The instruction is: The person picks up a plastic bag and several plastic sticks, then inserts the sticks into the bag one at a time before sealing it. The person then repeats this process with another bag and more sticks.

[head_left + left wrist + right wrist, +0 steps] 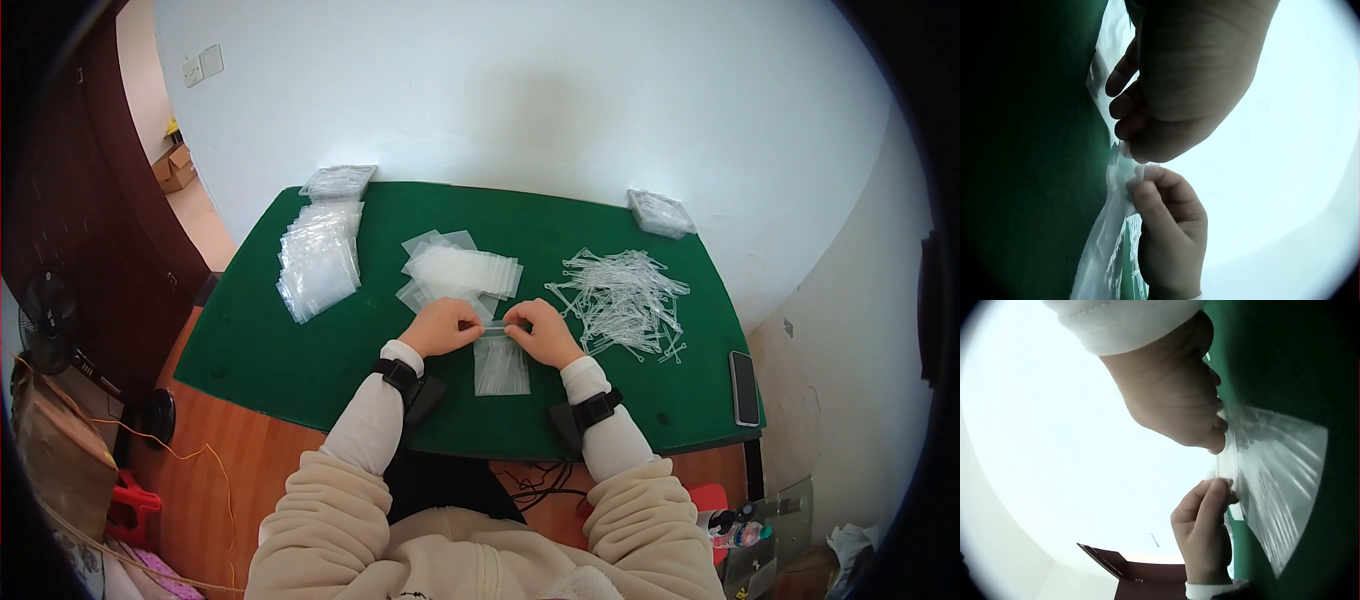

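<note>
A clear plastic zip bag (pixel 500 372) with slim clear sticks inside lies at the near middle of the green table. My left hand (pixel 442 327) pinches its top edge on the left side between thumb and fingers. At the right side of that same edge, my right hand (pixel 545 333) pinches the plastic. The two hands are close together, a short gap of bag top between them. In the right wrist view the bag (pixel 1285 478) fans down from the fingertips, with the sticks showing as streaks. Just beyond the hands is a loose pile of flat clear bags (pixel 455 268).
Clear sticks with looped ends (pixel 628 300) lie heaped on the right. An overlapping row of clear bags (pixel 318 262) is at the left. Wrapped clear packs (pixel 338 182) stand at the back left, and another pack (pixel 661 213) back right. A phone (pixel 743 388) lies at the right edge.
</note>
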A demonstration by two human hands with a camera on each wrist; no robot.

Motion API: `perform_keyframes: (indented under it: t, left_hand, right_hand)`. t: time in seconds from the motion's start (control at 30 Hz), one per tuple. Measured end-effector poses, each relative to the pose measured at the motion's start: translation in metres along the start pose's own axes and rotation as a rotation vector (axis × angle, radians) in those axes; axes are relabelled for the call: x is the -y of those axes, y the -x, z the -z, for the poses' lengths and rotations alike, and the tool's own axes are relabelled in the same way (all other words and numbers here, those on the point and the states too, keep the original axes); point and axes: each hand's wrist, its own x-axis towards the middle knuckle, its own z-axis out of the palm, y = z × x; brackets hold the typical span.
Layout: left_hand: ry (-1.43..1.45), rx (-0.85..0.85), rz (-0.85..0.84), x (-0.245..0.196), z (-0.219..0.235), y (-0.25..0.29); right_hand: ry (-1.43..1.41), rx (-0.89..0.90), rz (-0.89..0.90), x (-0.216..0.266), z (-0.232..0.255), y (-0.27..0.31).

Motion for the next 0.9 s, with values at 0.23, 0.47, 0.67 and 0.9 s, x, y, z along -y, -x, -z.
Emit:
perform_keyframes:
  t: [0.23, 0.47, 0.67, 0.9]
  left_hand:
    - [-0.021, 0.027, -0.063, -0.006, -0.007, -0.002]
    - [-0.047, 0.015, -0.081, -0.009, -0.009, -0.002]
    - [-0.031, 0.014, -0.078, -0.009, -0.007, -0.001]
    - [0.018, 0.012, -0.069, -0.003, 0.001, -0.001]
  right_hand:
    - [0.077, 0.034, 0.148, 0.008, -0.007, -0.003]
    - [0.073, 0.034, 0.159, 0.009, -0.009, -0.003]
    - [0.060, 0.056, 0.129, 0.009, -0.010, -0.002]
    - [0.042, 0.083, 0.044, 0.002, -0.002, -0.002]
